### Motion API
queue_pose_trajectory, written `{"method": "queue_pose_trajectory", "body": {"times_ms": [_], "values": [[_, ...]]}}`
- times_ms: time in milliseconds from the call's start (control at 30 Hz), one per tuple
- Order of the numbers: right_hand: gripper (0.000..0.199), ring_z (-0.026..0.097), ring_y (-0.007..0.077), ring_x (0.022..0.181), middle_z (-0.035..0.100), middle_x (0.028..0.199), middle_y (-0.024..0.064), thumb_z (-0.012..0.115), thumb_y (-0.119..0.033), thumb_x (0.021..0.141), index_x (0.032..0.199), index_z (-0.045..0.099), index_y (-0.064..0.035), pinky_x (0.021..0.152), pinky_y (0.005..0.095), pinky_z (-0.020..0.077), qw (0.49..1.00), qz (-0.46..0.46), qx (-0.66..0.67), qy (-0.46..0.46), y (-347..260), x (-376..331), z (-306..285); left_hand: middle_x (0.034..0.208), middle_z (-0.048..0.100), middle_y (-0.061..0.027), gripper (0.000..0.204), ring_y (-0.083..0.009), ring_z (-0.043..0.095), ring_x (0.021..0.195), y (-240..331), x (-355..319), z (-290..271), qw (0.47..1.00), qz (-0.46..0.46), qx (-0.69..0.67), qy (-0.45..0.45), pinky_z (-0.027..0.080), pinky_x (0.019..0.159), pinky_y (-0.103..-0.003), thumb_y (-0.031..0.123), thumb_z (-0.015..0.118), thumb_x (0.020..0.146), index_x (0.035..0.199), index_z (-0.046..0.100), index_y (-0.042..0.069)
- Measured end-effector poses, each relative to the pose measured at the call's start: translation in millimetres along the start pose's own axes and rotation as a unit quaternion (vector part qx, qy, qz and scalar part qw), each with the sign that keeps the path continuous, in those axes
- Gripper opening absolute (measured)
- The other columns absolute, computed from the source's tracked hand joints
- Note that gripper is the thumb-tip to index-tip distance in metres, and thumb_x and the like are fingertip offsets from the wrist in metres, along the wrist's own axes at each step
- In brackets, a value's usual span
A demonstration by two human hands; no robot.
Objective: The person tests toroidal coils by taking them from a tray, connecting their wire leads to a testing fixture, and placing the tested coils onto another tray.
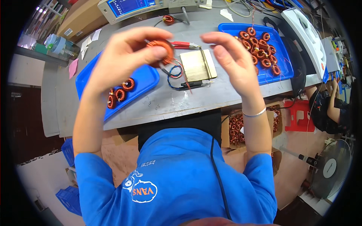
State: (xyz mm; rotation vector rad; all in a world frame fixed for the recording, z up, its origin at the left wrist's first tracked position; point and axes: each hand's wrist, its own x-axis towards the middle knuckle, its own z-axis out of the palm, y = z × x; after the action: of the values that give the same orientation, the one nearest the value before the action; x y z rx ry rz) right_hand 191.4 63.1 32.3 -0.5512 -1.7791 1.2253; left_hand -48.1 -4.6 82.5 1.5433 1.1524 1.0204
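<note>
My left hand [120, 60] grips a copper-wound ring coil [164, 48] between thumb and fingers, raised over the grey bench. Thin wire leads trail from the coil's lower side. My right hand [237, 66] is empty, thumb and fingers apart, just right of a flat brass-coloured metal block [191, 64]. Behind the block lies a red test clip [184, 45]; a black test clip [195, 83] rests along its near edge. A loop of blue and dark cable [174, 71] lies beside the block, below the held coil.
Several coils sit in a left blue tray [145, 81], and many more in a right blue tray [283, 41]. A measuring instrument [130, 9] with a lit screen and a lone coil [168, 19] are at the back. Boxed coils [236, 130], a red stool [299, 116] and a fan [332, 169] stand below right.
</note>
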Motion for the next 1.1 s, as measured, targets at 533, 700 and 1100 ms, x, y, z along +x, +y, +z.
{"method": "queue_pose_trajectory", "body": {"times_ms": [533, 700, 1100], "values": [[0.041, 0.054, 0.0064, 0.066, 0.059, 0.081, 0.0027, 0.067, -0.015, 0.085, 0.118, 0.052, 0.0037, 0.059, 0.0232, 0.0462, 0.981, 0.156, 0.094, -0.068, 24.8, -24.8, 4.3, 0.088, 0.058, -0.0118, 0.035, -0.0248, 0.062, 0.08, -41.8, 34.5, 68.8, 0.931, 0.233, 0.28, 0.044, 0.051, 0.069, -0.032, 0.002, 0.072, 0.071, 0.103, 0.057, 0.002], [0.034, 0.056, 0.0067, 0.067, 0.06, 0.083, 0.0027, 0.062, -0.009, 0.087, 0.118, 0.054, 0.0015, 0.058, 0.0209, 0.0465, 0.94, 0.282, 0.166, -0.101, 26.0, -26.9, -15.2, 0.091, 0.058, -0.014, 0.039, -0.0282, 0.06, 0.083, -51.7, 36.9, 68.2, 0.945, 0.185, 0.27, 0.026, 0.049, 0.072, -0.033, 0.002, 0.074, 0.067, 0.102, 0.059, -0.001], [0.012, 0.056, 0.0065, 0.068, 0.063, 0.077, 0.0016, 0.06, -0.009, 0.085, 0.092, 0.063, -0.0001, 0.06, 0.0229, 0.046, 0.964, 0.257, 0.062, 0.007, 84.0, -31.2, -18.0, 0.09, 0.053, -0.0153, 0.029, -0.0336, 0.056, 0.084, -82.2, 41.1, 88.7, 0.945, 0.173, 0.276, 0.002, 0.047, 0.071, -0.036, 0.001, 0.069, 0.072, 0.096, 0.052, 0.0]]}}
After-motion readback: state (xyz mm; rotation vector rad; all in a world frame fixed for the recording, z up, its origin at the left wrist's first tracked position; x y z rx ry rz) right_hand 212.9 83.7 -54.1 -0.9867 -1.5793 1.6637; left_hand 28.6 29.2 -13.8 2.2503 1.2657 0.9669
